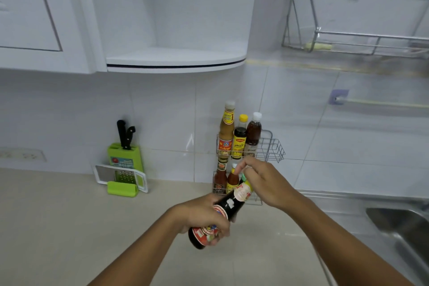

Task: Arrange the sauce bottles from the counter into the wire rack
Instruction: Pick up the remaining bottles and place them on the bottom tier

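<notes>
Beige counter (69,227), white tiles: a dark sauce bottle (218,220) is held tilted in front of the wire rack (270,146).
Left hand (202,215) wraps its body; right hand (267,181) pinches above its cap. Labels are too blurred to read.

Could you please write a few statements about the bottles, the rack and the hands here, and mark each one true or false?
1. The left hand grips a dark sauce bottle around its body. True.
2. The top tier of the wire rack holds three bottles. True.
3. The dark sauce bottle stands upright on the counter. False: it is tilted and held above the counter.
4. The right hand is resting flat on the counter. False: it is raised in front of the rack's lower tier, fingers near the bottle tops.
5. Black knife handles stick out of a green block. True.
</notes>
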Action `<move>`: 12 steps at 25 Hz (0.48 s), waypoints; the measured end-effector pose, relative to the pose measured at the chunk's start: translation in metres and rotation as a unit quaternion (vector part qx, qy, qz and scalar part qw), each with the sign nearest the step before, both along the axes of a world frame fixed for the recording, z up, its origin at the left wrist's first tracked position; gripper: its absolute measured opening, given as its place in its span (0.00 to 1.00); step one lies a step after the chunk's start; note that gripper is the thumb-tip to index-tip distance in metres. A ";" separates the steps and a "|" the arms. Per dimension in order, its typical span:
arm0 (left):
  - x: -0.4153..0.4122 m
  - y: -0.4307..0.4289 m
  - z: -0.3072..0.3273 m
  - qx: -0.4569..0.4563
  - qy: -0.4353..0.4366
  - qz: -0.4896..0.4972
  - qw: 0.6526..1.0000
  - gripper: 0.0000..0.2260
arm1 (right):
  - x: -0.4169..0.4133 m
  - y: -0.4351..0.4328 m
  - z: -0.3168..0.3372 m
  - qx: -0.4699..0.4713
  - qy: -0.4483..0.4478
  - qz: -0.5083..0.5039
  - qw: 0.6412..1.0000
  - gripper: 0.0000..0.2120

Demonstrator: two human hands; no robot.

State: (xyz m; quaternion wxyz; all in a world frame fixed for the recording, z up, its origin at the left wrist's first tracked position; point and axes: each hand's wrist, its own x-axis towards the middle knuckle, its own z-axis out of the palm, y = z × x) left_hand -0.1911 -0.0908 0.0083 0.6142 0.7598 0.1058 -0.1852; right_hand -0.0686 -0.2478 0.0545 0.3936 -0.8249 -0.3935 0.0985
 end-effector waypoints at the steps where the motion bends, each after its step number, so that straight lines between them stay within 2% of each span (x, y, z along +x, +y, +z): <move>1: 0.004 -0.001 0.001 0.003 0.007 -0.013 1.000 0.13 | 0.005 0.001 0.000 -0.007 -0.022 0.000 1.000 0.13; 2: 0.009 -0.004 0.000 0.041 -0.003 0.004 0.999 0.14 | 0.009 0.003 0.000 -0.026 -0.042 -0.015 0.999 0.14; 3: 0.016 -0.008 -0.003 0.122 -0.023 0.037 0.992 0.17 | 0.014 0.005 -0.002 -0.051 -0.055 -0.042 0.996 0.15; 4: 0.022 -0.014 -0.005 0.245 -0.059 0.073 0.965 0.21 | 0.020 0.006 -0.005 -0.073 -0.045 -0.078 0.993 0.16; 5: 0.027 -0.021 -0.006 0.394 -0.104 0.103 0.908 0.24 | 0.027 0.007 -0.009 -0.083 -0.003 -0.122 0.989 0.16; 6: 0.032 -0.026 -0.008 0.518 -0.156 0.128 0.831 0.24 | 0.033 0.005 -0.010 -0.073 0.061 -0.161 0.982 0.16; 7: 0.036 -0.030 -0.009 0.583 -0.196 0.147 0.774 0.24 | 0.037 0.004 -0.011 -0.044 0.130 -0.187 0.973 0.15; 8: 0.044 -0.031 -0.008 0.598 -0.214 0.156 0.757 0.24 | 0.040 0.002 -0.009 0.001 0.198 -0.195 0.961 0.13; 9: 0.051 -0.031 -0.005 0.576 -0.213 0.163 0.772 0.23 | 0.044 0.000 -0.007 0.057 0.268 -0.182 0.944 0.12; 10: 0.060 -0.030 -0.003 0.523 -0.202 0.176 0.809 0.24 | 0.048 -0.002 -0.006 0.105 0.326 -0.148 0.928 0.12; 12: 0.079 -0.028 0.000 0.380 -0.159 0.192 0.891 0.26 | 0.055 -0.005 -0.006 0.132 0.362 -0.058 0.921 0.12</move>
